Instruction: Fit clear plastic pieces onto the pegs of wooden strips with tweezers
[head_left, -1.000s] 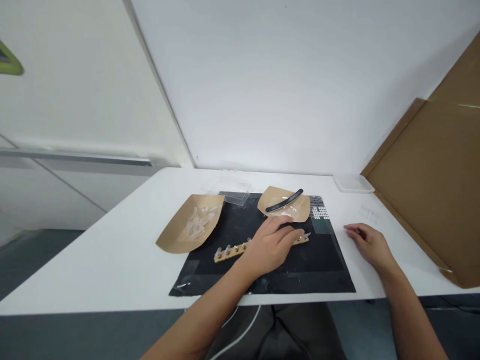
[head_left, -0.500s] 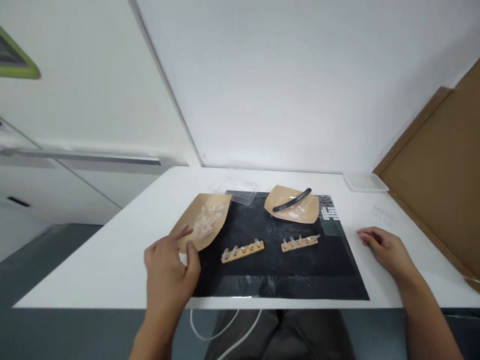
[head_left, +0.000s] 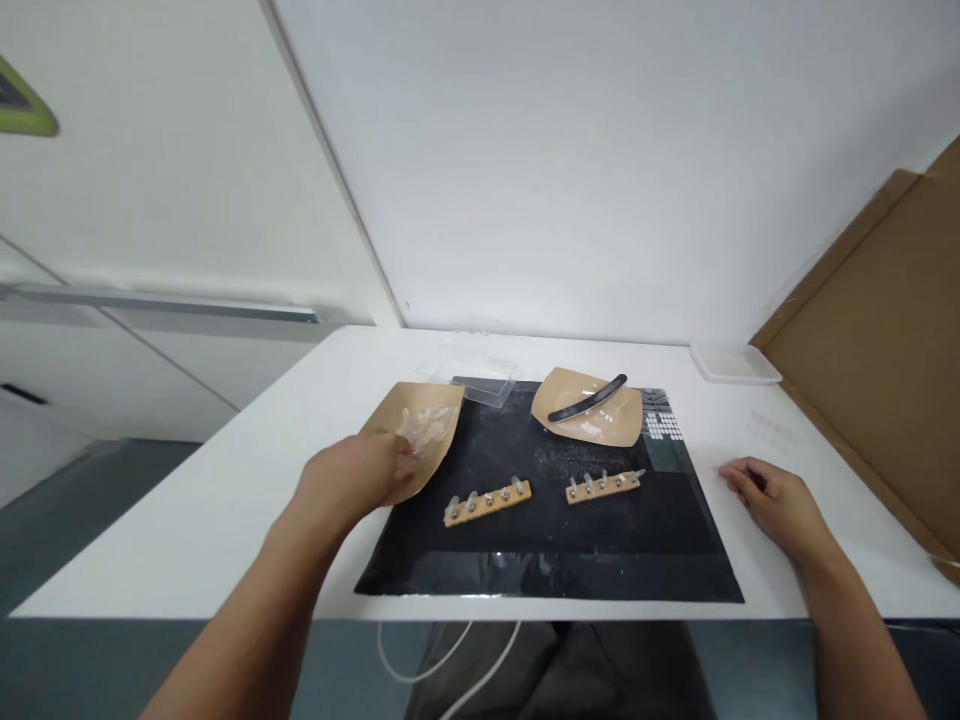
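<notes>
1. Leftward on the counter [head_left: 187,540], the left hand [head_left: 364,470] has dropped from beside the left paper tray [head_left: 391,402] into it, reaching the loose clear nail tips [head_left: 427,428]; its fingers are bunched, and whether they pinch one I cannot tell.
2. Nearer the front edge, on the black mat [head_left: 547,565], the left peg strip [head_left: 487,506] and right peg strip [head_left: 602,489] lie apart, unmoved. Some pegs carry nail tips, others look bare; I judge that attention has passed from strips to loose tips.
3. Toward the right edge, the right hand [head_left: 776,505] rests, fingers curled; any grip is unclear.
4. Farther back, the right paper tray [head_left: 622,427] bears a curved nail file [head_left: 587,400].
5. Near the back-right corner sits a clear plastic box [head_left: 735,365].
</notes>
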